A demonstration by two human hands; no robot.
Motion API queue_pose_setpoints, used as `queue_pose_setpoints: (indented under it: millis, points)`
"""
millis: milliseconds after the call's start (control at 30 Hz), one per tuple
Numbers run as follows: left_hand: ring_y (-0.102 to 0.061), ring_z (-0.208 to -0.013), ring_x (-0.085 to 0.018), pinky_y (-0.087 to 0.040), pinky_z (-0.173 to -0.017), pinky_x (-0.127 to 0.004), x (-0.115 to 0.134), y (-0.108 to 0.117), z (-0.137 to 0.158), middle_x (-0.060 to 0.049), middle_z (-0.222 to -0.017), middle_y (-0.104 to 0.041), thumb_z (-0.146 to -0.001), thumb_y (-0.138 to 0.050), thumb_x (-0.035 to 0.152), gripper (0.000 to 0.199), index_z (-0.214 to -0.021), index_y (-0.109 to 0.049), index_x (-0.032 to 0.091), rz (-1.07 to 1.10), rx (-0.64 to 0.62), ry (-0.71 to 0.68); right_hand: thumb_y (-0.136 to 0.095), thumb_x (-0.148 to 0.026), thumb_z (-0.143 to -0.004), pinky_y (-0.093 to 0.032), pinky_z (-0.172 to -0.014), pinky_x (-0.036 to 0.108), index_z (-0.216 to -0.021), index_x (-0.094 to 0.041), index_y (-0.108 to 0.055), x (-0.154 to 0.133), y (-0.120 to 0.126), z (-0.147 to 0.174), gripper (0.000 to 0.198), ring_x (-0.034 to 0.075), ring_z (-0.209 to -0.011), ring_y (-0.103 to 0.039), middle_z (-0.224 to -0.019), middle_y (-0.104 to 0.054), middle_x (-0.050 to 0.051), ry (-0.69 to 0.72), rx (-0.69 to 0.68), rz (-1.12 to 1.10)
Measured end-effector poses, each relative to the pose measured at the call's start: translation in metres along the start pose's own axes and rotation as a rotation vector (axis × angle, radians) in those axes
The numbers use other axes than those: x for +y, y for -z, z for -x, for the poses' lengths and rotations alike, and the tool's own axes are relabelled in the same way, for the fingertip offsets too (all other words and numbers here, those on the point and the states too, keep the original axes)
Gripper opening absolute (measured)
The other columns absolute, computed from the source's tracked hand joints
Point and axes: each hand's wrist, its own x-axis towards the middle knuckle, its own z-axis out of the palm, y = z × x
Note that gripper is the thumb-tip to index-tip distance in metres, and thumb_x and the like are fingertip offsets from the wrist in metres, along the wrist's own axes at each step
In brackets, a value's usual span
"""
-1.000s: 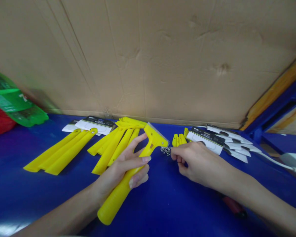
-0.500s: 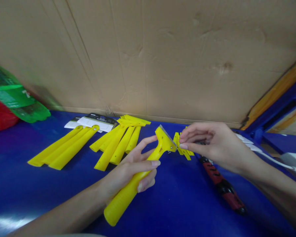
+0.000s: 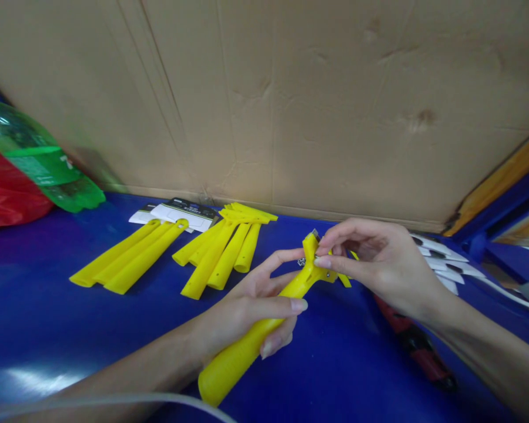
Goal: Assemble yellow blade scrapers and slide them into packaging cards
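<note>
My left hand (image 3: 260, 302) is wrapped round the handle of a yellow scraper (image 3: 240, 352), held at a slant above the blue table with its head up and to the right. A bit of metal blade (image 3: 316, 234) shows at the top edge of the head, and a small screw sits at its lower corner. My right hand (image 3: 388, 264) has thumb and fingers pinched together at the front of the scraper head. Whatever is between those fingertips is hidden. Small yellow plastic pieces (image 3: 345, 280) lie behind the head, mostly covered.
Left of centre lie several yellow scraper bodies (image 3: 223, 247) and more yellow handles (image 3: 127, 255) with printed cards (image 3: 187, 214). A red-and-black tool (image 3: 417, 343) rests under my right forearm, near white cards (image 3: 443, 258). A green bottle (image 3: 53, 170) stands far left; cardboard (image 3: 247, 106) walls the back.
My right hand has come from the small yellow pieces onto the scraper head. The scraper has turned somewhat in my left hand. The camera view has shifted slightly left.
</note>
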Motion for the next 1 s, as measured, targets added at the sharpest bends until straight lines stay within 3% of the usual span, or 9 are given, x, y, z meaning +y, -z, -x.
queue_pose_setpoints:
  millis: [433,800,1000]
  points:
    - [-0.052,-0.040,0.001,-0.041,-0.039,-0.012,-0.0002,-0.0009,0.0007,0.000,-0.104,-0.066,-0.093,-0.068,0.007,0.055,-0.138,-0.052,0.032,0.013,-0.013,0.003,-0.088,-0.018,-0.077,-0.050,-0.062,0.028,-0.079,-0.024,-0.079,0.0049,-0.0001,0.0019,0.011,0.014,-0.065,-0.060,-0.074,-0.075,-0.002,0.086,0.002,0.012]
    - [-0.049,-0.037,0.000,-0.040,-0.040,-0.016,0.0013,-0.0025,0.0014,0.004,-0.095,-0.065,-0.092,-0.070,0.011,0.054,-0.138,-0.051,0.033,-0.008,0.023,-0.009,-0.093,-0.031,-0.072,-0.051,-0.060,0.029,-0.079,-0.020,-0.076,0.0026,-0.0031,0.0017,0.021,0.014,-0.063,-0.060,-0.076,-0.076,0.002,0.004,0.036,-0.059]
    - [-0.046,-0.036,0.000,-0.037,-0.038,-0.015,-0.0022,-0.0003,0.0005,0.004,-0.094,-0.066,-0.093,-0.071,0.012,0.050,-0.135,-0.053,0.034,0.006,-0.035,-0.029,-0.092,-0.028,-0.072,-0.049,-0.060,0.029,-0.079,-0.019,-0.076,0.0042,-0.0015,0.0014,0.020,0.014,-0.063,-0.059,-0.075,-0.077,0.002,0.017,0.025,-0.060]
